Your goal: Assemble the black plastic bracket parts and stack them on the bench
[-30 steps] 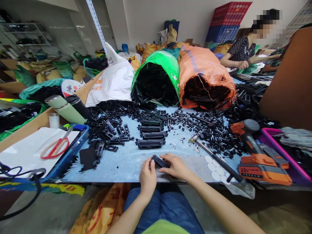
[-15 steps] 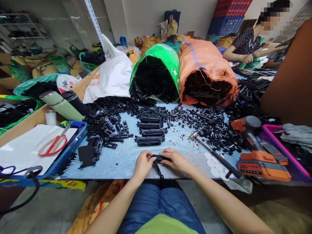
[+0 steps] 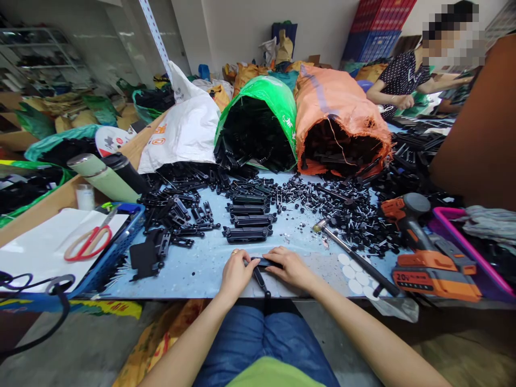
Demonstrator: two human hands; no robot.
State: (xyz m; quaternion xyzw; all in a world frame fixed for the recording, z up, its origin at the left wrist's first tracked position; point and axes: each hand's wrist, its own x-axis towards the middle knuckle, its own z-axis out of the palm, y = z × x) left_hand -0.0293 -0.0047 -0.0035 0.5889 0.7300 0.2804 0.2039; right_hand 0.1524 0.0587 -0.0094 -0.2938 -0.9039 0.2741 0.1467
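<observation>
- At the fingertips, a black bar [image 3: 269, 262] is held low over the near edge of the worktable [image 3: 209, 260]; its long axis is laid roughly from nine to three o'clock, twelve being away from the body.
- The bar's nine o'clock end is pinched between thumb and fingers of the left hand [image 3: 236, 273], with little gap between them; the other end is gripped by the right hand [image 3: 292, 270], fingers along the far side.
- A slender black strip [image 3: 260, 279] is angled from the left fingertips toward five o'clock, its lower end left free by the table edge. The left hand is the nearer to its upper end; whether strip and bar are joined there cannot be told.
- Just beyond, between eleven and twelve, a row of black assemblies [image 3: 248, 234] is set out, long axes also nine to three.
- At ten, loose black links [image 3: 181, 212] are heaped; at two, black-headed pins [image 3: 355, 217] are scattered.
- Toward three, a hammer [image 3: 350, 257] is laid slantwise, with white discs [image 3: 355, 275] beside its handle and a drill [image 3: 421, 242] farther out.
- At twelve, well apart, a green sack [image 3: 278, 94] is seen, its mouth turned toward the hands.
</observation>
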